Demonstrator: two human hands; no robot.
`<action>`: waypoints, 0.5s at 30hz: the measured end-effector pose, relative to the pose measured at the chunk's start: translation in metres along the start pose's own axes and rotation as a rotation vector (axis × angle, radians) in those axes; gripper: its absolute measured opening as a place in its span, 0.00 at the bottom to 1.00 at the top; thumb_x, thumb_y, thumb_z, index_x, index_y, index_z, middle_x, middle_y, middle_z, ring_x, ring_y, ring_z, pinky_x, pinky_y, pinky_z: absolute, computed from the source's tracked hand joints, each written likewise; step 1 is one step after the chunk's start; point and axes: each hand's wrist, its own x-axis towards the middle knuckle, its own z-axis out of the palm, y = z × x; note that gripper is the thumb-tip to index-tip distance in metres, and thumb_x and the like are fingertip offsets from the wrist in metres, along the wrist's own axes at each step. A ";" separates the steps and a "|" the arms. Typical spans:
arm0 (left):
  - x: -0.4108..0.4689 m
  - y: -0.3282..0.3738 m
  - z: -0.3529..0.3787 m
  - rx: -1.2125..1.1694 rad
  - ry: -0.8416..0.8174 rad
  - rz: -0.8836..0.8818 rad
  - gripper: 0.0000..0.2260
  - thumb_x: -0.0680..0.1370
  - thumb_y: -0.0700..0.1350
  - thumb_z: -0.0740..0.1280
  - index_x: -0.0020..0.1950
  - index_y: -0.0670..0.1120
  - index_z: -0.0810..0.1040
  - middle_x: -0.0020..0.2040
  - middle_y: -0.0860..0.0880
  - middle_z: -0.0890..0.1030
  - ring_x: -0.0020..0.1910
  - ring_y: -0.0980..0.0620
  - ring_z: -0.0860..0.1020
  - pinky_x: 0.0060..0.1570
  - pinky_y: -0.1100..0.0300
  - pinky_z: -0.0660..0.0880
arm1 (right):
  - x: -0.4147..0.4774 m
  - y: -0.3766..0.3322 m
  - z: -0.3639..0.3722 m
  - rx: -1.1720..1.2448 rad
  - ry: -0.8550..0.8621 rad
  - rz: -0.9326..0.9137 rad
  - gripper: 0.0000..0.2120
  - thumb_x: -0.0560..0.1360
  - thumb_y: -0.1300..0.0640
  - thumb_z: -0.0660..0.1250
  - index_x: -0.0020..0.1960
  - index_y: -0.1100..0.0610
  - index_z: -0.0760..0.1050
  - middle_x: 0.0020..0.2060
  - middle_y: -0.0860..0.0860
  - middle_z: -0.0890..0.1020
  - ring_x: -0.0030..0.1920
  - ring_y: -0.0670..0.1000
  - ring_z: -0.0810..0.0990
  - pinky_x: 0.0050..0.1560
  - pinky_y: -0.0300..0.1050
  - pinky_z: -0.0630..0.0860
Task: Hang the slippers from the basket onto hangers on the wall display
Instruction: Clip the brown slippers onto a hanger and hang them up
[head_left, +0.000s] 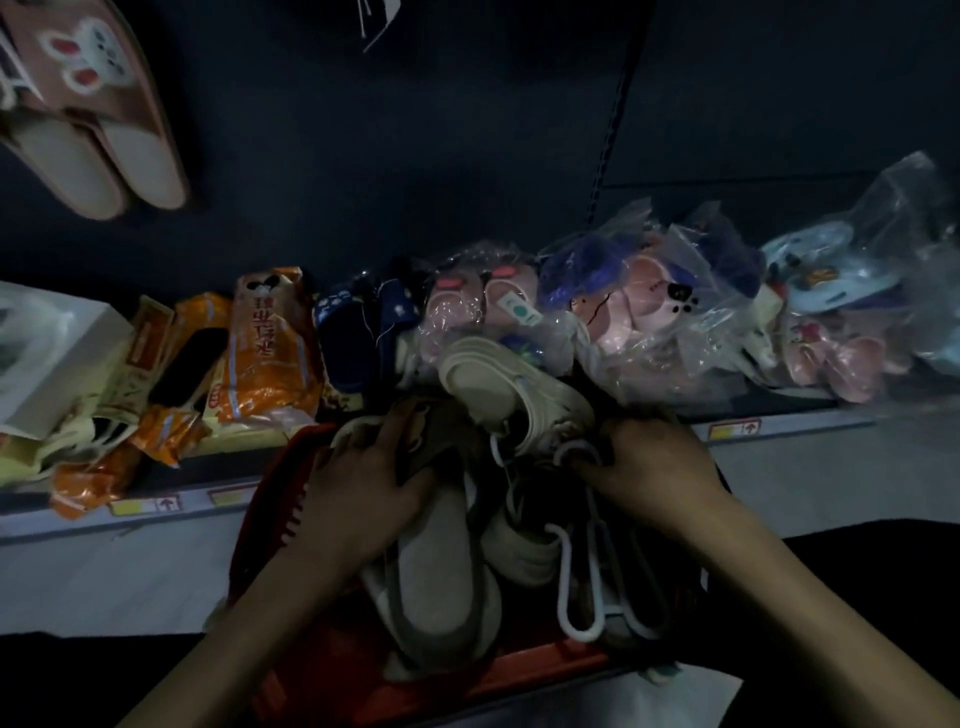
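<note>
A red basket (270, 525) in front of me is piled with beige and brown slippers and white plastic hangers (587, 587). My left hand (363, 478) grips a brown slipper (441, 431) at the top of the pile. My right hand (644, 467) closes around the hook of a white hanger (576, 452) beside a cream sandal (498, 384) lying on top. A long beige slipper (436, 566) lies between my forearms. On the dark wall display at upper left hangs a brown rabbit-face slipper pair (88, 104).
A low shelf (779, 431) runs behind the basket. It carries a white box (52, 353), orange packets (265, 348), navy slippers (353, 338) and bagged pink and blue slippers (649, 306). A slotted upright (613, 130) runs up the dark wall panel.
</note>
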 end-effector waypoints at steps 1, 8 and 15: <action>-0.001 0.000 0.000 -0.022 0.026 -0.012 0.39 0.73 0.69 0.52 0.84 0.61 0.55 0.73 0.42 0.76 0.72 0.39 0.73 0.68 0.45 0.72 | -0.001 0.001 0.001 -0.028 -0.022 0.007 0.36 0.67 0.25 0.56 0.59 0.50 0.80 0.63 0.56 0.80 0.65 0.61 0.75 0.64 0.51 0.72; -0.012 -0.007 -0.011 -0.242 0.178 -0.012 0.33 0.78 0.60 0.56 0.84 0.57 0.59 0.71 0.42 0.77 0.65 0.39 0.76 0.60 0.49 0.75 | -0.004 -0.005 0.010 -0.141 -0.074 0.055 0.39 0.66 0.21 0.61 0.61 0.48 0.80 0.64 0.54 0.68 0.66 0.61 0.64 0.66 0.53 0.65; -0.005 0.005 -0.031 -0.823 0.368 -0.097 0.24 0.87 0.40 0.56 0.84 0.51 0.61 0.77 0.57 0.66 0.68 0.67 0.67 0.57 0.85 0.63 | 0.005 -0.031 0.031 -0.266 -0.055 0.048 0.32 0.76 0.36 0.64 0.73 0.56 0.73 0.69 0.57 0.66 0.69 0.62 0.63 0.68 0.53 0.61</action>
